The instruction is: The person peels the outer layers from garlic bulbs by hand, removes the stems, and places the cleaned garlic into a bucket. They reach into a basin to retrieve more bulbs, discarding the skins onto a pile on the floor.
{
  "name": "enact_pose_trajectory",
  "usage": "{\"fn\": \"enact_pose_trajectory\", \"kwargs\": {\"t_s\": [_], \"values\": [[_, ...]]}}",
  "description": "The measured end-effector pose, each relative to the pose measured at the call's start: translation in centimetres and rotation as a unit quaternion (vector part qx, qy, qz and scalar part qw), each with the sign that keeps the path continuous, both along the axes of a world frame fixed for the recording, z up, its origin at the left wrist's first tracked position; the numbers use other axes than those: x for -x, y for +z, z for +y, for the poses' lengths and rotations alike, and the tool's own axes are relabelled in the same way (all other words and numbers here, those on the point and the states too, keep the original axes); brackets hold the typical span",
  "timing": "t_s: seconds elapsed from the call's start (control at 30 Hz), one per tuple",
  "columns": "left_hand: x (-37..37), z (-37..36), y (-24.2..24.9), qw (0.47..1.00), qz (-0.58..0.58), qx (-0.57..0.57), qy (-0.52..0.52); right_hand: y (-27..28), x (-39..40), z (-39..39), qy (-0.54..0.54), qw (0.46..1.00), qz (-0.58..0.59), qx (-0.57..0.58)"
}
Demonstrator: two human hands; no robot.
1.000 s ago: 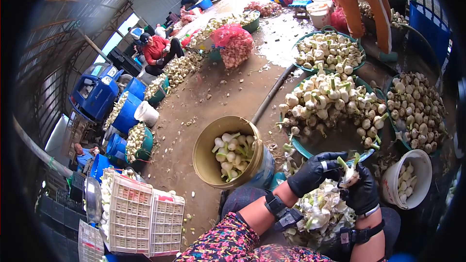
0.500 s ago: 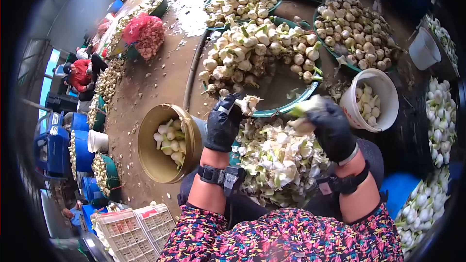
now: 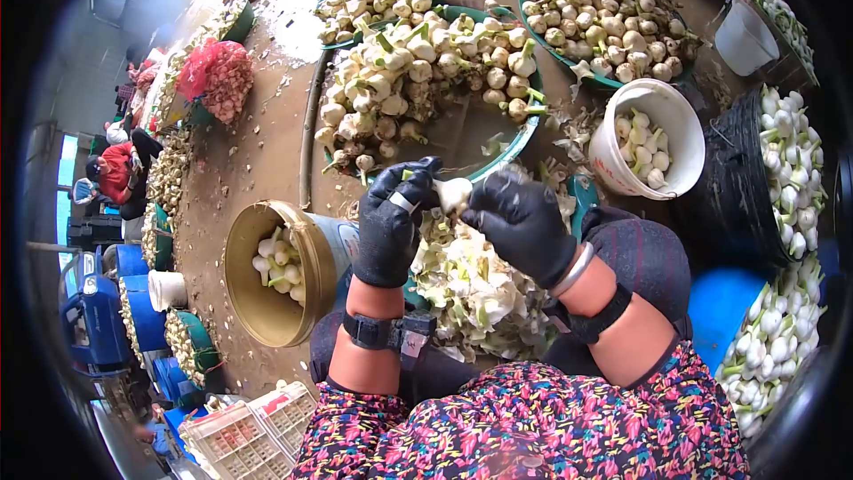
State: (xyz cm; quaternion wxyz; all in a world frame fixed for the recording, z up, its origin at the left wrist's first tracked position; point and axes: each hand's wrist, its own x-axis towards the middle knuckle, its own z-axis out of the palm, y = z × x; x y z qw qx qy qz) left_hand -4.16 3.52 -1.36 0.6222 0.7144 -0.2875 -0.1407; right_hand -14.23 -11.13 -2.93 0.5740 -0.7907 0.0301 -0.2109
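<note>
My left hand [image 3: 389,229], in a black glove, is closed around a white garlic bulb [image 3: 454,195] that sticks out to the right of its fingers. My right hand [image 3: 526,228], also gloved in black, pinches at the bulb's right side; its fingertips are slightly blurred. Below both hands lies a heap of peeled garlic skins [image 3: 480,289] between my knees. Just beyond them a green-rimmed tub [image 3: 506,156] holds many unpeeled garlic bulbs [image 3: 391,80], piled toward its far and left sides.
To the left stands a tan bucket [image 3: 258,324] with peeled bulbs inside; a white bucket [image 3: 689,160] with more stands at right. Further tubs of garlic [image 3: 613,22] sit behind. A red mesh sack [image 3: 218,80] and a person in red [image 3: 115,173] are at far left.
My right hand has come in from the right to the bulb in my left hand. The pale green-white skin or stalk it held is gone from it. The view has shifted.
</note>
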Motion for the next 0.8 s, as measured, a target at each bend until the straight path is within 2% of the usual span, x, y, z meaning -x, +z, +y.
{"fn": "enact_pose_trajectory", "kwargs": {"t_s": [0.03,0.07,0.1,0.13,0.17,0.2,0.27,0.33,0.4,0.43,0.5,0.53,0.6,0.63,0.67,0.7,0.73,0.77,0.8], "values": [[-0.2,0.2,0.0,1.0,-0.002,0.001,0.004,0.2,0.1,0.5,0.015,1.0,-0.013,-0.002],[-0.4,0.5,-0.1,1.0,0.026,0.017,0.004,-1.0,0.3,0.9,0.075,0.995,0.01,0.066],[-0.6,0.7,0.0,0.998,0.055,0.033,0.001,-1.4,0.6,1.3,0.154,0.973,0.138,0.106],[-0.8,0.7,0.3,0.995,0.083,0.049,-0.001,-1.6,0.9,1.7,0.229,0.926,0.263,0.145],[-0.4,0.5,0.4,0.992,0.099,0.078,0.007,-1.7,1.1,1.9,0.203,0.918,0.281,0.194],[-0.3,0.5,0.7,0.992,0.1,0.077,0.006,-1.3,0.9,1.5,0.202,0.918,0.282,0.193],[0.0,0.6,0.7,0.981,0.152,0.117,-0.004,-0.3,0.1,0.1,0.072,0.971,0.212,0.088],[0.0,0.8,0.6,0.986,0.135,0.095,-0.022,0.1,0.2,0.2,-0.027,0.977,0.176,-0.118],[0.1,0.7,0.4,0.997,0.057,0.044,-0.021,0.5,-0.1,0.8,-0.064,0.983,0.02,-0.172],[0.2,0.6,0.6,0.997,0.06,0.044,-0.023,0.2,-0.3,1.0,-0.055,0.987,-0.005,-0.152],[0.4,0.3,1.1,0.968,0.238,0.077,0.016,-0.2,-0.5,1.0,-0.046,0.993,-0.03,-0.104],[0.4,0.2,1.0,0.968,0.24,0.077,0.016,-0.5,-0.6,0.9,-0.046,0.993,-0.029,-0.104],[0.5,0.0,0.9,0.984,0.171,0.046,0.019,-1.0,-0.8,0.8,-0.02,0.988,-0.018,-0.151],[0.5,0.0,1.1,0.984,0.173,0.046,0.019,-0.6,-0.8,0.6,-0.016,0.99,-0.01,-0.142],[0.6,-0.1,1.4,0.992,0.126,0.014,0.008,-0.7,-0.9,0.4,-0.016,0.99,-0.008,-0.142],[0.6,-0.1,1.5,0.997,0.079,-0.019,-0.003,-0.8,-0.9,0.2,0.008,0.989,0.035,-0.147],[0.6,-0.2,1.4,0.997,0.08,-0.021,-0.003,-0.9,-0.9,0.2,0.03,0.985,0.078,-0.152],[0.7,-0.2,1.4,0.997,0.061,-0.041,-0.013,-1.0,-0.7,0.3,0.031,0.984,0.08,-0.154],[0.7,-0.3,1.3,0.997,0.04,-0.058,-0.022,-0.9,-0.6,0.3,0.033,0.991,0.084,-0.095]]}}
